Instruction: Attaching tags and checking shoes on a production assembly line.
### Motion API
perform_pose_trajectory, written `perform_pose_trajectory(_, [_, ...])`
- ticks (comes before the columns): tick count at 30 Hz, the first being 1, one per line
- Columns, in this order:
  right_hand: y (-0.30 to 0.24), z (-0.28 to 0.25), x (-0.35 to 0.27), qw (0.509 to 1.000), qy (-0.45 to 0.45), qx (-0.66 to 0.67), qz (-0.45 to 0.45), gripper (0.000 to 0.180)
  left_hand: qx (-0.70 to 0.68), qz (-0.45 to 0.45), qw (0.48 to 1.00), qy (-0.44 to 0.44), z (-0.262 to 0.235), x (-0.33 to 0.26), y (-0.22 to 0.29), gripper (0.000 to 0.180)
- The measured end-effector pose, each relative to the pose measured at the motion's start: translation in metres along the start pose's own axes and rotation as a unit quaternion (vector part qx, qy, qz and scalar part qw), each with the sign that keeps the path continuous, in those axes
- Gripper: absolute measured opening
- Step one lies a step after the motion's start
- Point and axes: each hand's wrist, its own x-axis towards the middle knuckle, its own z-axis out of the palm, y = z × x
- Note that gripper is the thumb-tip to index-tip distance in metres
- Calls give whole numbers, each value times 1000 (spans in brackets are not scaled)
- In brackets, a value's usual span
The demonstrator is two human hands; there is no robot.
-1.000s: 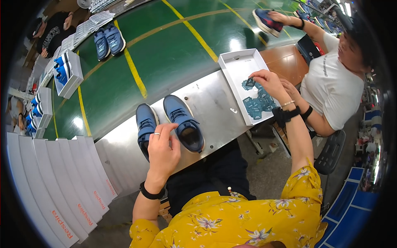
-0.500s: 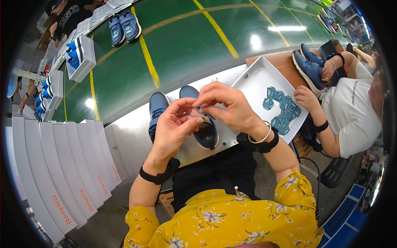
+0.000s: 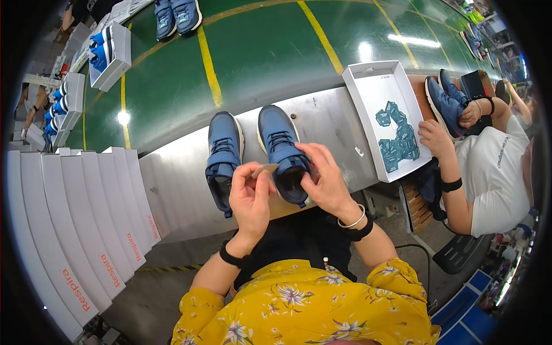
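Looking down from the head view, you have this:

Left hand point(image 3: 250, 198): your grip is pinched shut on the near end of a small tan card tag point(image 3: 264, 170), thumb and forefinger closed on it.
Right hand point(image 3: 325, 178): fingers curled at the tag's far end and touching the collar of the right shoe point(image 3: 283, 152); whether they actually pinch the tag you cannot tell.
Tag position: just above your left grip, between both hands, over the gap between the two shoes.
Handling: the tag looks thin, light and easily bent, so hold it by its edges with fingertips. The shoes look soft in the upper and stiff in the sole; take one by the collar or heel.
Shoes by your grip: two, the left shoe point(image 3: 223, 155) just beyond your left hand, both on the steel desk point(image 3: 172, 184).
Tray: one white tray point(image 3: 368, 75) well right of your grip, holding a loose heap of teal tags point(image 3: 397, 138), too jumbled to count.
Beyond: a green conveyor point(image 3: 259, 52) with another pair and boxed shoes.
Neighbour: another person's hand point(image 3: 434, 138) at the tray's far side.
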Motion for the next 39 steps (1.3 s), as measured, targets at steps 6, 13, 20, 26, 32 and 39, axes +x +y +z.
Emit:
perform_pose_trajectory(6, [-4, -8, -33, 999, 13, -28, 9, 61, 112, 74, 991, 1, 2, 23, -21, 13])
perform_pose_trajectory(13, [21, -21, 16, 993, 115, 22, -7, 30, 141, 104, 984, 12, 9, 41, -34, 16])
perform_pose_trajectory(20, [22, -28, 73, 996, -50, -16, -68, 40, 304, 203, 931, 7, 17, 56, -30, 18])
perform_pose_trajectory(26, [26, -28, 93, 985, -135, -69, -79, 34, 349, 228, 908, -22, 18, 58, -36, 21])
perform_pose_trajectory(32, [30, -25, 85, 989, -122, -60, -67, 28, 382, 214, 898, -36, 17, 58, -34, 23])
perform_pose_trajectory(39, [38, -17, 75, 997, -53, 16, -62, 31, 424, 216, 877, -66, 20, 66, -26, 23])
